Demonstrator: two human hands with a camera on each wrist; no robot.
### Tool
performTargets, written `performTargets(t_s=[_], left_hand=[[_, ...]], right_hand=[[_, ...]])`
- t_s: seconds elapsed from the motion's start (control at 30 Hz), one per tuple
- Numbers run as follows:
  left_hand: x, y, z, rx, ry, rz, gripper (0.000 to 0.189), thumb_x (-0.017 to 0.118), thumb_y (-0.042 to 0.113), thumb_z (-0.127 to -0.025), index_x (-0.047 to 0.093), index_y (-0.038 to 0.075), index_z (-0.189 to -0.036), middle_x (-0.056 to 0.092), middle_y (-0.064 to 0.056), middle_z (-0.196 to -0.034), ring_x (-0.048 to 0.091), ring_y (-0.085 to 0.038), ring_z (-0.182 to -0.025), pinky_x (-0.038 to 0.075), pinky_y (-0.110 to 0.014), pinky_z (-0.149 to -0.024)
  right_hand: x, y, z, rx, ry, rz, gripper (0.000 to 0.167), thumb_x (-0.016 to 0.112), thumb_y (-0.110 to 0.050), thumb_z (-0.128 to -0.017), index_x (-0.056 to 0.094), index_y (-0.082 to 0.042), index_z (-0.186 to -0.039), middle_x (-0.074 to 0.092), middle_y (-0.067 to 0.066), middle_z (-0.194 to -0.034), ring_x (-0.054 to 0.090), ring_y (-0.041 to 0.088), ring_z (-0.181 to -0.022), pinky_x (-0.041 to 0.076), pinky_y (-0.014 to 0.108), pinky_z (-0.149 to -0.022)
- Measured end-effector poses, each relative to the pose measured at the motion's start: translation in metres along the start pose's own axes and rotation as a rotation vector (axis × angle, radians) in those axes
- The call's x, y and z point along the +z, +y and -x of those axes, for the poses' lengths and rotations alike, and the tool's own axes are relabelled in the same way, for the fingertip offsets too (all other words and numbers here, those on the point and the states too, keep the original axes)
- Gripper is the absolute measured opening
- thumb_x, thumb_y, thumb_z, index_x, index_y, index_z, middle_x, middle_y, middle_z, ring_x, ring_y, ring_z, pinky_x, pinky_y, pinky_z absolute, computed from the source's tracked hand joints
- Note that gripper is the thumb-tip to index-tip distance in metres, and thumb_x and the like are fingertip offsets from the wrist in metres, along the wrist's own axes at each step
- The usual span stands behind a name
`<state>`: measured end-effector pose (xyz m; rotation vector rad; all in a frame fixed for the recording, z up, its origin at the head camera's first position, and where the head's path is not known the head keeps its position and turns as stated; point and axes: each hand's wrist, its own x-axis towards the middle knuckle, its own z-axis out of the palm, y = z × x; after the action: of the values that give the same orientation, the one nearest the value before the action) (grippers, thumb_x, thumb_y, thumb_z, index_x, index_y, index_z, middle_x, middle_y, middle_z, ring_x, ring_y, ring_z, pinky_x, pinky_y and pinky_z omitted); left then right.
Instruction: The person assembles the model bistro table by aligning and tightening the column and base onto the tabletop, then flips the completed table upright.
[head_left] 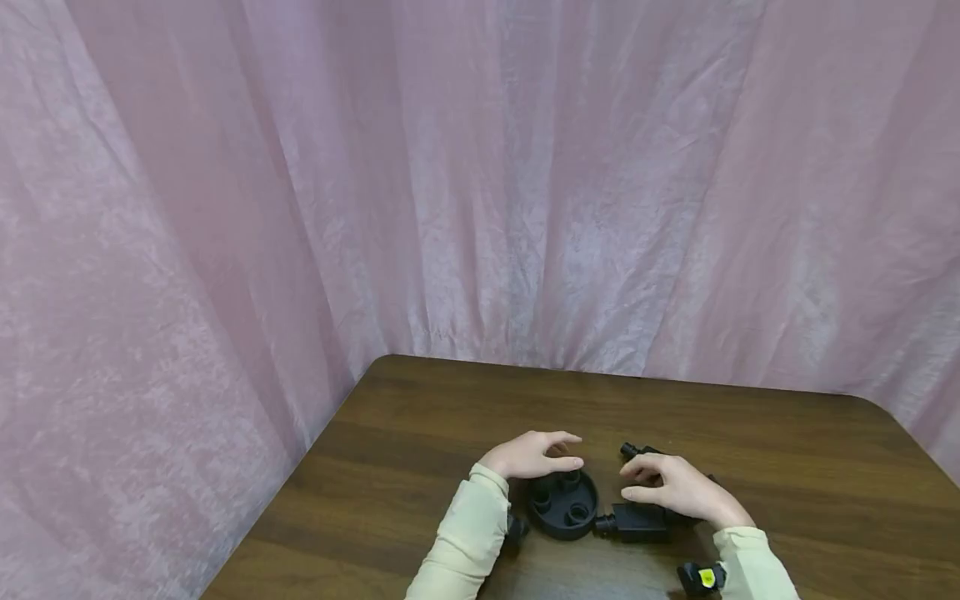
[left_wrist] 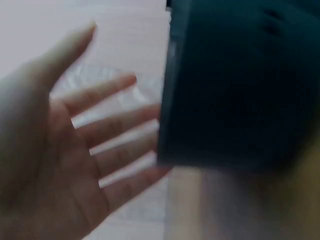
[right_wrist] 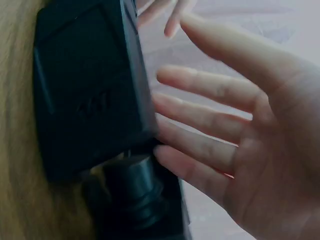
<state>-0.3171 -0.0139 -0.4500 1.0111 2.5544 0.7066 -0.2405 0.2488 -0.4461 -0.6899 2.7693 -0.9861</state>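
A round black tray-like part point(head_left: 553, 523) with several raised ring sockets lies on the wooden table. My left hand point(head_left: 534, 455) hovers at its far left edge, thumb and fingers apart and holding nothing; the part's dark side point(left_wrist: 235, 95) fills much of the left wrist view. To the right of it lies a black box-shaped part point(head_left: 640, 525) with a ribbed round neck toward the tray. My right hand point(head_left: 681, 486) is over this part, empty, fingers loosely extended. The right wrist view shows the fingertips right by the box point(right_wrist: 90, 85) and a ribbed black cylinder point(right_wrist: 130, 182).
Another black part point(head_left: 632, 451) with a round end lies behind the right hand, partly hidden by it. Each wrist wears a black device, the right one point(head_left: 701, 578) with a yellow label. Pink curtains point(head_left: 480, 183) hang beyond the table's point(head_left: 465, 400) far edge.
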Motion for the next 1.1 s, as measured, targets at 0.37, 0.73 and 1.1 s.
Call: performTargets(t_s=[0.37, 0.73, 1.1], left_hand=[[0.004, -0.023, 0.017, 0.026, -0.2, 0.157, 0.076, 0.074, 0.044, -0.082, 0.037, 0.032, -0.148, 0.042, 0.012, -0.147, 0.039, -0.006, -0.135, 0.037, -0.028, -0.107], [0.005, -0.032, 0.02, 0.042, -0.308, 0.265, 0.102, 0.087, 0.02, -0.071, 0.026, 0.033, -0.151, 0.035, 0.014, -0.147, 0.031, -0.005, -0.137, 0.032, -0.028, -0.109], [0.009, -0.031, 0.017, 0.054, -0.214, 0.183, 0.101, 0.087, 0.03, -0.072, 0.026, 0.031, -0.152, 0.031, 0.012, -0.154, 0.028, -0.009, -0.143, 0.031, -0.032, -0.113]], right_hand=[[-0.006, 0.008, 0.01, -0.058, -0.273, -0.098, 0.046, 0.075, -0.032, -0.084, 0.062, -0.01, -0.122, 0.062, 0.011, -0.123, 0.055, 0.013, -0.108, 0.044, 0.027, -0.083], [-0.003, 0.014, 0.008, -0.052, -0.313, -0.065, 0.037, 0.075, -0.024, -0.081, 0.063, -0.02, -0.116, 0.056, 0.005, -0.121, 0.047, 0.006, -0.096, 0.04, 0.024, -0.077], [-0.009, 0.014, 0.015, -0.175, -0.221, -0.11, 0.033, 0.068, -0.024, -0.09, 0.063, -0.016, -0.122, 0.062, 0.001, -0.115, 0.052, -0.002, -0.093, 0.045, 0.021, -0.073]])
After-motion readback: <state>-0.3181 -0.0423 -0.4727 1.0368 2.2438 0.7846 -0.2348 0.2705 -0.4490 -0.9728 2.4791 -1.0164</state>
